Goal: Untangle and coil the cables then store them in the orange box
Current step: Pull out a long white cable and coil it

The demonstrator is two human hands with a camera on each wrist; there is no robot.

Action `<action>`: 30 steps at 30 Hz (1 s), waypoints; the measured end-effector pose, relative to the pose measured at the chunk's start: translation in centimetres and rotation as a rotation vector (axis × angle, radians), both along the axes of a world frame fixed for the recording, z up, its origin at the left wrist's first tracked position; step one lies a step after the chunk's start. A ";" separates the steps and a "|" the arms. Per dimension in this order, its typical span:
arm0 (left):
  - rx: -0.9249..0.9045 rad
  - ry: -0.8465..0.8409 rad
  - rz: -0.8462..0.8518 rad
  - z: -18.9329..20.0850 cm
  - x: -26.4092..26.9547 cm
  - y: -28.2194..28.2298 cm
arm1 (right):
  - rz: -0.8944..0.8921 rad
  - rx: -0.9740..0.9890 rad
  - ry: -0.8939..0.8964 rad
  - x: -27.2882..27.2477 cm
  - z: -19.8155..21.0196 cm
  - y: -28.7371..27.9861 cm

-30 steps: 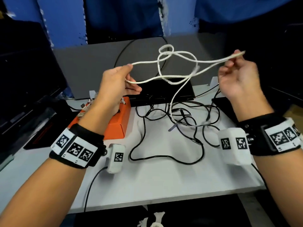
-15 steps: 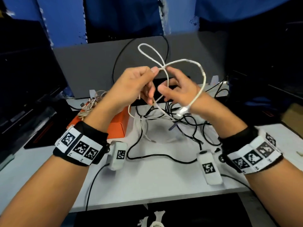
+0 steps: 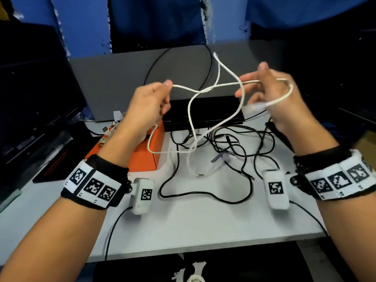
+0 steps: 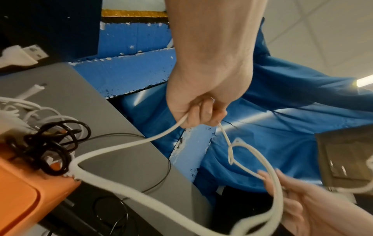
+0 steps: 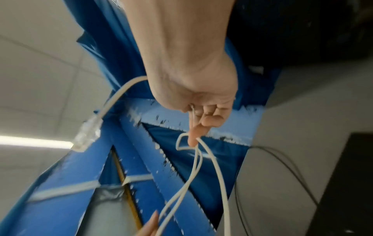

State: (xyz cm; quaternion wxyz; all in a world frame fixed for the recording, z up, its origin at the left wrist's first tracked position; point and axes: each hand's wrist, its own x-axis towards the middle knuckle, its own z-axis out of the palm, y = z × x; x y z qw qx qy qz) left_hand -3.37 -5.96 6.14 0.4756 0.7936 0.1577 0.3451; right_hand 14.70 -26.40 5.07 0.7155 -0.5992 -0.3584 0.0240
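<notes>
A thin white cable (image 3: 205, 91) hangs in loops in the air between my hands, above the table. My left hand (image 3: 151, 104) pinches one strand of it (image 4: 161, 135) with curled fingers. My right hand (image 3: 270, 96) grips another strand, and the cable's clear plug (image 5: 85, 134) trails round the back of that hand. A loop crosses near the middle and drops toward a tangle of black cables (image 3: 223, 143) on the white table. The orange box (image 3: 142, 153) sits under my left hand, with coiled cables (image 4: 46, 143) lying in it.
A black device (image 3: 203, 112) stands behind the tangle, against a grey panel (image 3: 122, 78). Dark monitors (image 3: 30, 98) flank the table on the left. Wrist-camera cables run off the table's front edge (image 3: 183, 247).
My hands have moved apart from their close position at the centre, stretching the white cable sideways. The plug end now hangs by my right hand.
</notes>
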 end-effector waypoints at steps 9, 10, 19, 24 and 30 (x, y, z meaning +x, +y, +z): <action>-0.290 -0.239 0.151 -0.4 -0.7 3.8 | -0.266 0.340 0.440 7.4 0.6 -4.9; -0.275 -0.220 0.104 -0.5 -0.7 3.7 | -0.222 0.342 0.414 6.8 0.7 -4.7; 0.182 0.091 -0.023 -0.4 2.3 1.5 | -0.019 0.300 -0.068 0.2 2.7 -2.9; 0.493 0.030 -0.125 -0.1 2.1 -2.3 | -0.108 0.300 -0.342 -2.1 4.2 -3.9; 0.778 0.695 -0.398 -3.3 3.5 -5.4 | -0.068 0.300 -0.496 -4.1 4.3 -3.7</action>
